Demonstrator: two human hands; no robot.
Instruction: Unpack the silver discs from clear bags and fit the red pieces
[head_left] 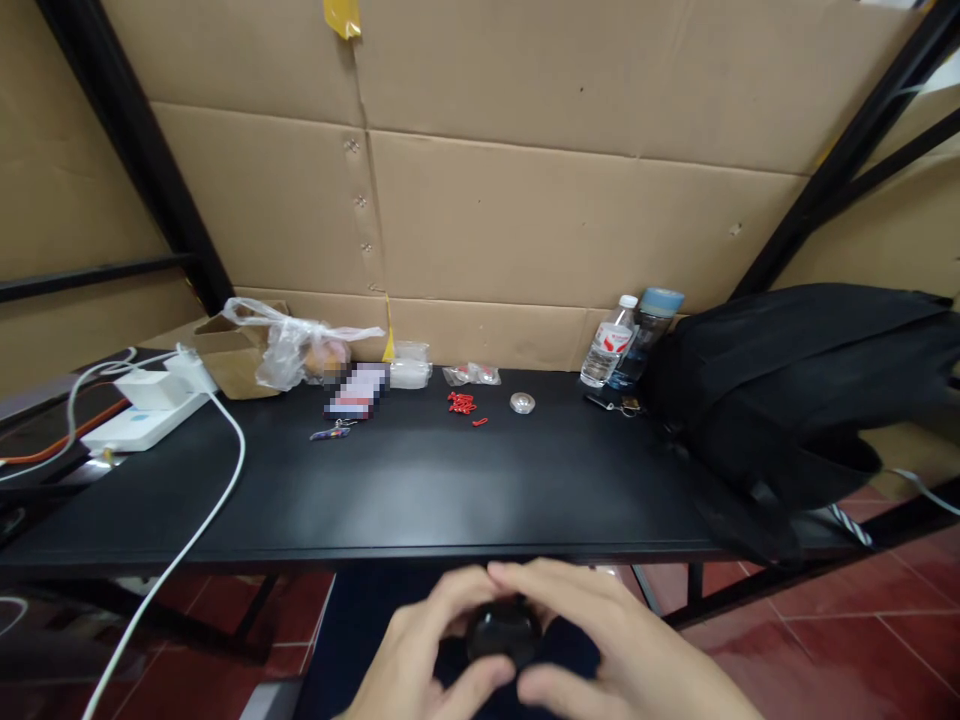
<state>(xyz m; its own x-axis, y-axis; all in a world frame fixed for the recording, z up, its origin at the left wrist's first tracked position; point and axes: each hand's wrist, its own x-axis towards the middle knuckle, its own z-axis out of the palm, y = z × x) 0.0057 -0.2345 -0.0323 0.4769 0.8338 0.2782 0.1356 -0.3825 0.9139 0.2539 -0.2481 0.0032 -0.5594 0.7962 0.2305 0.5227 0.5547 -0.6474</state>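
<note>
Spanning mid-frame, a black table (420,490) fronts a cardboard wall (480,220); red floor tiles (847,650) show lower right. Bottom centre, the left hand (424,640) and right hand (611,625), half-curled, hold a black object (501,632).

Below the front edge of the worktop (420,505), the left hand (420,640) and right hand (600,625) partly covered a black object (501,634); kind indeterminate. Both ran out of frame at bottom. Near the back edge, a flat item (358,391) was pixelated, red pieces (462,403) too small to identify. Backpack (795,370), right end: cut off by the frame.
</note>
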